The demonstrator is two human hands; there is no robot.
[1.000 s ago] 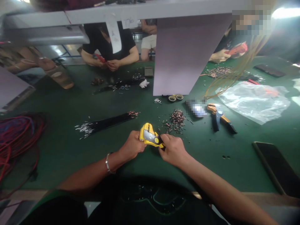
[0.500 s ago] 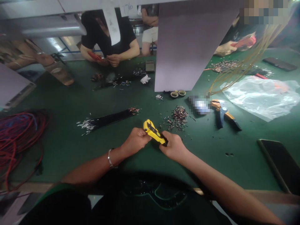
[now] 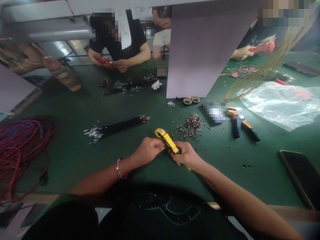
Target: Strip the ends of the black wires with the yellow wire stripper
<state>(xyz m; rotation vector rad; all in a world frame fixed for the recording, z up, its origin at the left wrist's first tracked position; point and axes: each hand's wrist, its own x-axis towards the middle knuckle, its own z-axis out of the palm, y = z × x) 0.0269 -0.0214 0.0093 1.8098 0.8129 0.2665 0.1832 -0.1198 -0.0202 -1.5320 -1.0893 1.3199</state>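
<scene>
A yellow wire stripper (image 3: pixel 170 140) is gripped in my right hand (image 3: pixel 187 154), its head pointing up and left. A strip of yellow handle shows below that hand. My left hand (image 3: pixel 148 151) is closed in a pinch beside the tool's head. Whatever lies between its fingertips is too small to make out. Beyond my left hand lies a bundle of black wires (image 3: pixel 121 127), with silvery ends on the left and copper-coloured ends on the right. A heap of small copper-and-black cut pieces (image 3: pixel 193 123) is just past the tool.
Red wire coils (image 3: pixel 25 150) fill the left side. On the right are orange-and-blue pliers (image 3: pixel 240 120), a clear plastic bag (image 3: pixel 282 100) and a phone (image 3: pixel 300 176). A pale upright panel (image 3: pixel 192 53) stands ahead, with tape rolls (image 3: pixel 191 100) at its foot. Co-workers sit across the table.
The wire stripper has turned in my right hand, showing its narrow side, and a handle now sticks out below. My left fingers have shifted slightly right along its head.
</scene>
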